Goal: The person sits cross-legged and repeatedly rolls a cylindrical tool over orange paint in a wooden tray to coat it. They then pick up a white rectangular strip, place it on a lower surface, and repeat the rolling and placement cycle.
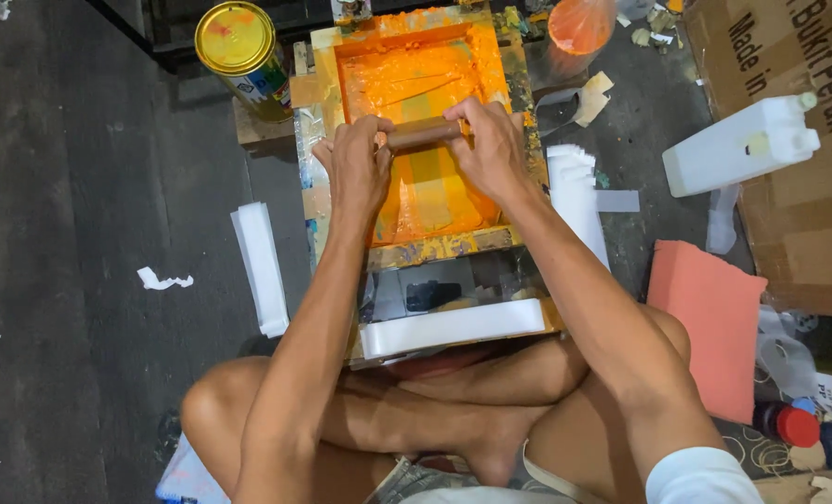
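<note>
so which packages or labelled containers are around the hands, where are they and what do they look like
Paint tin: top left, round, gold lid, colourful label.
Cardboard box: right edge, brown, dark print.
Plastic jug: lying right, white, rectangular.
Small bottle: lower right, red cap.
Both hands grip a wooden squeegee.

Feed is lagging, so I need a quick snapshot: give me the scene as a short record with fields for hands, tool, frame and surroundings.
left hand: grips the left end of the wooden squeegee handle
right hand: grips its right end
frame: printing screen frame coated in orange ink, on the floor before crossed legs
left of frame: gold-lidded tin, white strips
right of frame: white jug, pink foam block, cardboard box
</note>
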